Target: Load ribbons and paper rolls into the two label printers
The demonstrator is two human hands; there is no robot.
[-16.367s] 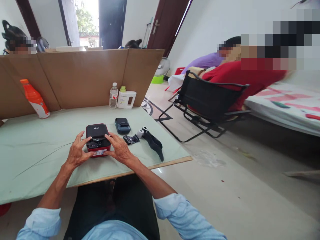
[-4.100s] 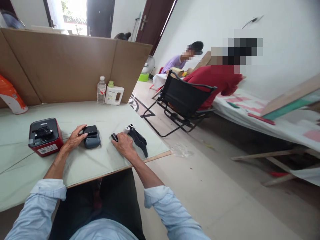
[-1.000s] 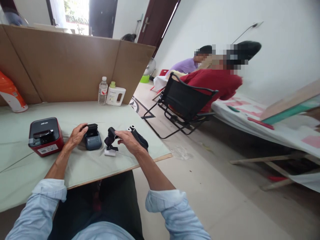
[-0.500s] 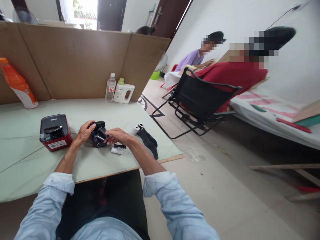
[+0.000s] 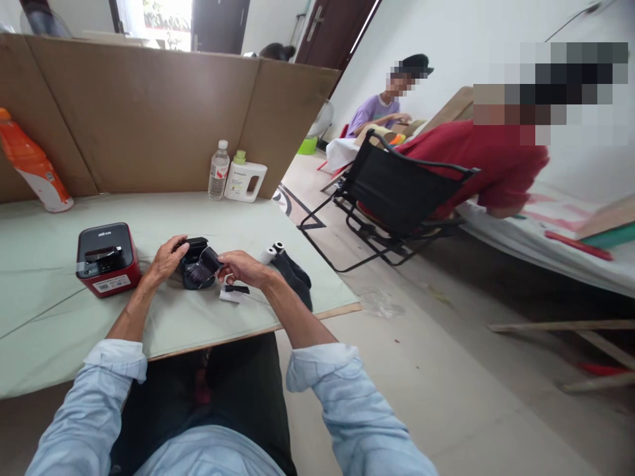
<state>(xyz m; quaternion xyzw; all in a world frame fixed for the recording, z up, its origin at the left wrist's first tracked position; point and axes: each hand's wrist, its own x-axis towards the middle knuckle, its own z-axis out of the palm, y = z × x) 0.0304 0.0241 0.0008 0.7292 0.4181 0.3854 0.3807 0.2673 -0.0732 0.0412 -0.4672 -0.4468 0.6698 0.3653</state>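
My left hand (image 5: pixel 165 260) grips the left side of a small dark grey printer (image 5: pixel 192 264) that lies on the pale green table (image 5: pixel 59 317). My right hand (image 5: pixel 241 267) pinches a black wrapper (image 5: pixel 207 266) and holds it over the printer. A white paper roll with a black strip (image 5: pixel 231 292) lies on the table just under that hand. Left of both hands stands a red and black label printer (image 5: pixel 105 258).
Two more white rolls (image 5: pixel 270 252) and a black pouch (image 5: pixel 296 281) lie by the table's right edge. A water bottle (image 5: pixel 218 170), a white jug (image 5: pixel 244 180) and an orange bottle (image 5: pixel 30 166) stand against the cardboard screen (image 5: pixel 149 125). Two people sit at right by a black folding chair (image 5: pixel 397 192).
My right hand lifted the black wrapper off the table and carried it left over the small printer, leaving a white roll behind. My left hand kept hold of the small printer.
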